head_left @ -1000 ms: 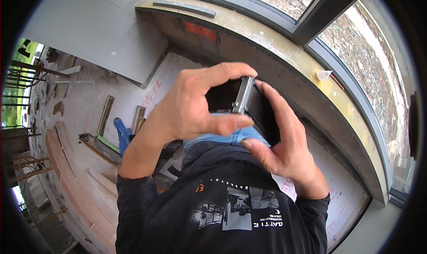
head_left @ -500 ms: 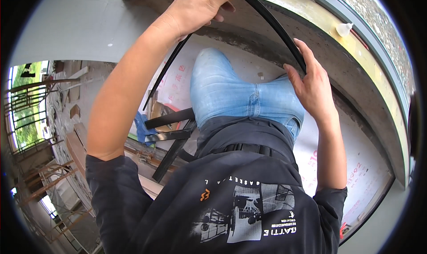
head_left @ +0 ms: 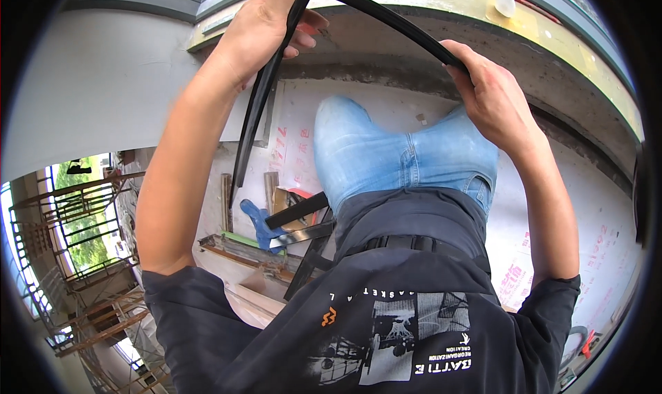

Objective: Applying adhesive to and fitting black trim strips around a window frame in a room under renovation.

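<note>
A long, slim black strip is bent to a sharp corner near the top of the view. One length of it slopes down to the right, and the other drops past my wrist to a free end beside my left forearm. My left hand is closed on the strip just below the corner, thumb on top and some fingertips showing behind it. Further along, my right hand pinches the right-hand length near where it ends from sight. The strip's right end is hidden by that hand.
A pale sill curves along the top, with a small white squeeze bottle on it. Down to the left lie a blue-handled saw and black bars. Scaffolding stands at far left.
My left hand has moved left with the strip, and the corner now shows. My right hand has risen slightly. The whole view has turned, so the sill and saw appear shifted.
</note>
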A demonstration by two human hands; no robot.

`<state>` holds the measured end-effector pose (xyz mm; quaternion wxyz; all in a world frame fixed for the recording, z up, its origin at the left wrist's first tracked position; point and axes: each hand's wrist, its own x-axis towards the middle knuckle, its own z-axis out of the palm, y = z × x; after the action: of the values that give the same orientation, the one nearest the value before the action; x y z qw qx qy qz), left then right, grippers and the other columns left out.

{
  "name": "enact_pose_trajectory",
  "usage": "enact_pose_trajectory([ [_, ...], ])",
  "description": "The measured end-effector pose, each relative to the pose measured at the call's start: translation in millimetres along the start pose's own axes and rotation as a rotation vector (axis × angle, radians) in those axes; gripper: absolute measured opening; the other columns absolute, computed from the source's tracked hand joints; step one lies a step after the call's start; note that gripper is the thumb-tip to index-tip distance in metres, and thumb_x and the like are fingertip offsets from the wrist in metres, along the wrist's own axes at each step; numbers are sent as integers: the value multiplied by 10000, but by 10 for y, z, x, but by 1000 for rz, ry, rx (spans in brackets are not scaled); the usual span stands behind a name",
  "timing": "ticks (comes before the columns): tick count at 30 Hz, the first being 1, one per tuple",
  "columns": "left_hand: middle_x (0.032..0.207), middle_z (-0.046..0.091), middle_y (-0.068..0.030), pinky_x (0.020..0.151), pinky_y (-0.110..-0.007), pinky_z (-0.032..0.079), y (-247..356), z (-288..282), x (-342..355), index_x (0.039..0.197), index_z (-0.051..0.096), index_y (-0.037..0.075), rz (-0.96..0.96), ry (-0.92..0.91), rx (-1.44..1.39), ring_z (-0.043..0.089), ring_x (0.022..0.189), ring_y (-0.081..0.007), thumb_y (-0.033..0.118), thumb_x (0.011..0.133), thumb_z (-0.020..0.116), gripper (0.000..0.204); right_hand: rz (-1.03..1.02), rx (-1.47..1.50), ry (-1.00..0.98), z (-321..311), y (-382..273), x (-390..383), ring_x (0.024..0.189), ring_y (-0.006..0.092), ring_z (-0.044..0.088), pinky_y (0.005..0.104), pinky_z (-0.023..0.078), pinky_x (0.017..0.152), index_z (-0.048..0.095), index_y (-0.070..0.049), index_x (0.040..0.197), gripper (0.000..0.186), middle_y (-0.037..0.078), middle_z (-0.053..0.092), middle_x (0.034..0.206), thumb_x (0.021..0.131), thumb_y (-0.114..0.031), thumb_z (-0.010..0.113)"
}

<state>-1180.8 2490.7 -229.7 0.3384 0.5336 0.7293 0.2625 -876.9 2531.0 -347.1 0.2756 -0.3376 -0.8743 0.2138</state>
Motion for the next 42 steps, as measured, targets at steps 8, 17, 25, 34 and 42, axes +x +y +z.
enact_pose_trajectory([
  [8, 968, 746, -136, 652, -293, 558, 45, 79, 52, 1270, 639, 26, 12, 27, -135, 702, 791, -181, 848, 977, 407, 902, 24, -36, 37, -29, -13, 21, 1027, 415, 708, 494, 563, 880, 592, -69, 1357, 308, 218, 739, 1096, 1057, -138, 569],
  [17, 952, 739, -137, 623, -272, 535, 64, 31, 75, 1247, 642, -2, 41, 6, -185, 698, 777, -171, 775, 1013, 463, 831, 3, -34, 34, -73, 22, 8, 1024, 411, 712, 497, 562, 873, 597, -71, 1356, 304, 225, 738, 1096, 1066, -153, 556],
  [25, 908, 730, -124, 619, -275, 532, 273, 121, 5, 1213, 653, -2, 36, 56, -140, 696, 752, -173, 770, 1022, 444, 821, -19, -36, 57, -58, 45, -14, 1046, 411, 710, 500, 559, 891, 604, -67, 1367, 316, 226, 738, 1115, 1069, -158, 549],
  [34, 926, 731, -146, 639, -299, 552, 163, 48, -13, 1211, 643, -17, 144, 36, -49, 711, 772, -197, 856, 970, 404, 937, -34, -41, 58, -110, 4, -20, 1028, 408, 711, 496, 560, 878, 608, -65, 1359, 317, 218, 739, 1103, 1053, -137, 568],
  [42, 960, 742, -80, 687, -265, 521, 118, 88, -177, 1092, 672, 50, 260, 76, -108, 678, 810, -124, 914, 916, 428, 914, -83, -114, 78, -213, -131, -119, 972, 357, 709, 445, 571, 854, 605, -61, 1381, 423, 166, 723, 1058, 961, -14, 620],
])
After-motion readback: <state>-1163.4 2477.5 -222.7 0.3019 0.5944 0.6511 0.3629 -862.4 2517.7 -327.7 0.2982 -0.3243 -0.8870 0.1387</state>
